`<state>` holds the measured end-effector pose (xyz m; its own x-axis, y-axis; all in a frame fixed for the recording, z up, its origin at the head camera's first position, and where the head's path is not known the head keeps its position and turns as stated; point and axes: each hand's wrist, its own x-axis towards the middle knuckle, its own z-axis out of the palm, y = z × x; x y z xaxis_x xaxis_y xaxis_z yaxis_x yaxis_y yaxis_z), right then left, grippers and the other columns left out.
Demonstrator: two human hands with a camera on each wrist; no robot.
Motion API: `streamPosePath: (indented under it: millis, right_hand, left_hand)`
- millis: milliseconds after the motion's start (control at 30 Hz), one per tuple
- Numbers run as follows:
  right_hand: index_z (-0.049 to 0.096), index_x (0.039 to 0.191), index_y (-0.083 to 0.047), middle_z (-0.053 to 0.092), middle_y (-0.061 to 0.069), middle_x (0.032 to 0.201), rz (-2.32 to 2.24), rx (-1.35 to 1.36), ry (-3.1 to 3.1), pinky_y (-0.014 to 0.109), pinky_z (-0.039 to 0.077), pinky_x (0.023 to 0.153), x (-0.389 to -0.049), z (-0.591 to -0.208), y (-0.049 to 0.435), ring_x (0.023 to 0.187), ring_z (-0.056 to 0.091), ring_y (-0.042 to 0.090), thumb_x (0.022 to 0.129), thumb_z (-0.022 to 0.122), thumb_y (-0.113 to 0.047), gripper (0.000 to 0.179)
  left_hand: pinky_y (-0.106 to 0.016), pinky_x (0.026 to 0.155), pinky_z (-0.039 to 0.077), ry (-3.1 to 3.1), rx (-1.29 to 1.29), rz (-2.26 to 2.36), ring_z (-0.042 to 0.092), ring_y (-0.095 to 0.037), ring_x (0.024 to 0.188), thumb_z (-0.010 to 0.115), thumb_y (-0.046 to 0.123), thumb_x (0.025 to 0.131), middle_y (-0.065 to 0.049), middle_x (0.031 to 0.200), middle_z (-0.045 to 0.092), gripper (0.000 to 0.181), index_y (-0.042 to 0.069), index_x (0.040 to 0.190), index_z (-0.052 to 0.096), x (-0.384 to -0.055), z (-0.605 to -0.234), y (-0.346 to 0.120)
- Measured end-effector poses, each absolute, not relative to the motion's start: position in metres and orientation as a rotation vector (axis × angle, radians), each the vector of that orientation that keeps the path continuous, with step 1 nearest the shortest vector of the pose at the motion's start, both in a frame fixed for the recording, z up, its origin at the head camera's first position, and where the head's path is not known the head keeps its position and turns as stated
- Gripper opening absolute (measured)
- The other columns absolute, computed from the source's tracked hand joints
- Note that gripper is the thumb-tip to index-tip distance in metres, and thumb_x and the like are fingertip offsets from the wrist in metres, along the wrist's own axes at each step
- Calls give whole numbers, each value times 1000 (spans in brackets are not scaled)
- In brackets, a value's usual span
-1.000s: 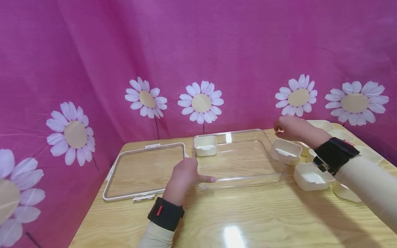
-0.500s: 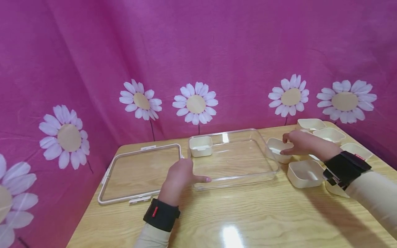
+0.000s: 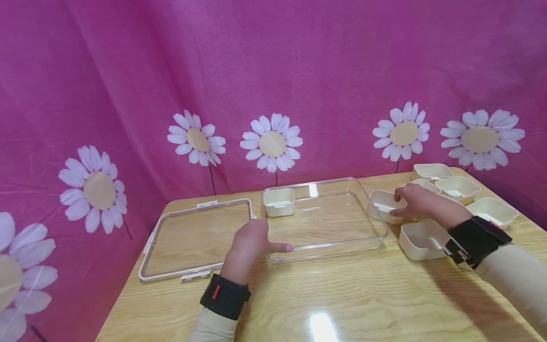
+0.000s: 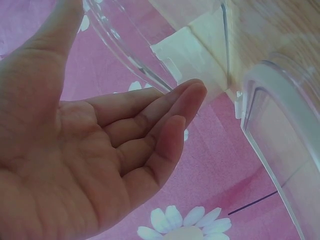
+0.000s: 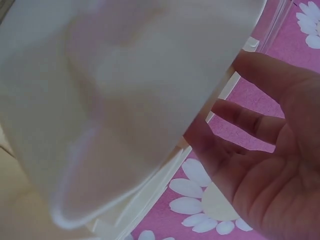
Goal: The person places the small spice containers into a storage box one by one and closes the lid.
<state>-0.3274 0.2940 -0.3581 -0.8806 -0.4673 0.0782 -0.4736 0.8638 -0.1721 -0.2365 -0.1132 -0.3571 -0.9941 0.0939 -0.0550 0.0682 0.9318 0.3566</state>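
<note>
My left hand (image 3: 251,241) is at the near left corner of a clear plastic bin (image 3: 326,249). Its thumb points along the front rim; in the left wrist view its fingers (image 4: 155,145) are relaxed, only slightly bent. A small cream container (image 3: 279,203) sits inside the bin's far left corner. To the bin's right, my right hand (image 3: 416,204) is over another cream container (image 3: 380,202), with thumb and index finger apart above its right side. In the right wrist view a blurred cream wall (image 5: 125,110) hides the fingertips, so their contact is unclear.
A clear lid with a white frame and clips (image 3: 194,242) lies left of the bin. Several more cream containers stand around my right hand, one nearer (image 3: 423,240) and one at far right (image 3: 493,212). A pink flowered cloth (image 3: 333,85) hangs behind the wooden table (image 3: 273,304).
My right hand has come down from above the far table edge to the cream container beside the bin, its thumb and index finger spreading. My left hand has stayed at the bin.
</note>
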Motion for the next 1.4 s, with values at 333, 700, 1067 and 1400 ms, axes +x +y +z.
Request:
streamPosePath:
  millis: [333,700,1067,1400]
  right_hand:
    - [64,86,4,62,10,77,341,743,-2946,45,47,72,-326,-361,296,72,53,27,78,87,-22,36]
    - [66,89,5,54,25,94,469,607,-2889,36,49,62,-325,-358,305,70,58,24,78,87,-21,36]
    - [67,87,5,56,26,97,492,555,-2672,46,47,69,-320,-342,301,85,56,37,75,89,-19,34]
    - [67,92,5,54,28,106,728,393,-2504,46,41,74,-314,-335,278,88,59,41,79,85,-19,33]
  left_hand:
    - [-30,55,34,3035,156,540,42,-17,58,90,55,68,-3,62,41,61,5,79,58,-236,-357,-115]
    - [-30,55,33,3032,151,513,40,-16,59,90,56,68,-1,63,39,60,7,73,56,-236,-355,-113]
    - [-30,56,34,3008,110,518,42,-17,60,90,56,68,-3,63,40,61,6,79,58,-237,-356,-113]
    - [-31,57,35,3005,90,546,43,-18,61,91,55,67,-3,64,42,63,3,87,61,-237,-355,-113]
